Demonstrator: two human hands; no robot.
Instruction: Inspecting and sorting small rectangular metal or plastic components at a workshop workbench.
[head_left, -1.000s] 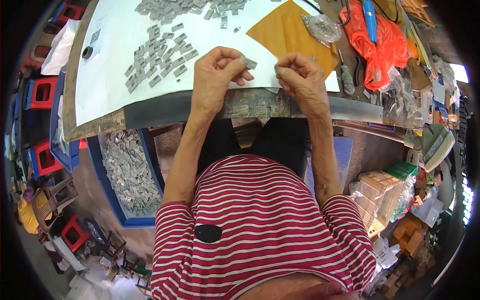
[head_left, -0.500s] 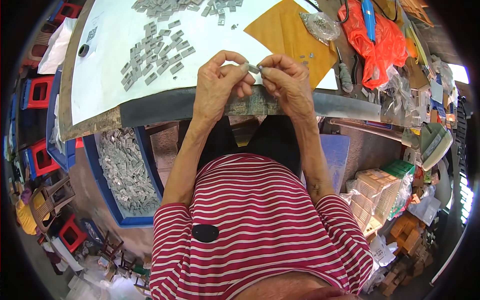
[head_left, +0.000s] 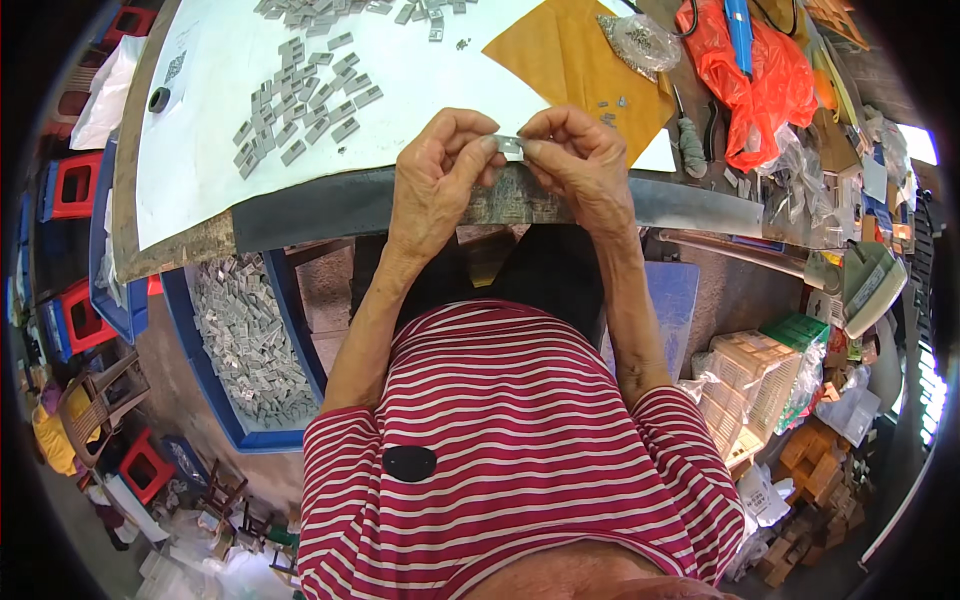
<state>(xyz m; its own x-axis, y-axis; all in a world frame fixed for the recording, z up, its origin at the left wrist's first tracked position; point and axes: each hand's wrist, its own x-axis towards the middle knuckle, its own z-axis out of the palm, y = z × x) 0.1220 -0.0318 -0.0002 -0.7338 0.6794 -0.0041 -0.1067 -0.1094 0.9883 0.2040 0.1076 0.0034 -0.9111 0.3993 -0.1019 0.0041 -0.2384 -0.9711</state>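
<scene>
Between both hands, over the table's near edge, is a small grey rectangular metal piece point(head_left: 510, 148). My left hand point(head_left: 440, 172) pinches its left end between thumb and fingers. At the other end, the thumb and fingertips of my right hand point(head_left: 582, 162) are closed on it. Fingertips cover both ends, so only the middle shows. Many similar grey pieces point(head_left: 300, 105) lie spread on the white sheet point(head_left: 430, 95) to the left. Beyond my right hand, a few tiny grey parts point(head_left: 607, 118) rest on a brown sheet point(head_left: 550, 60).
A clear bag of small parts point(head_left: 640, 45), a red plastic bag point(head_left: 745, 110) and a blue tool point(head_left: 738, 35) are at the far right. A screwdriver-like tool point(head_left: 690, 145) lies nearby. Below the table, left, a blue bin point(head_left: 180, 340) holds many grey pieces. Crates point(head_left: 745, 385) stand lower right.
The metal piece has turned from slanted to nearly level, with more of its flat face showing. Both hands keep their pinch and have barely moved. The view has shifted slightly.
</scene>
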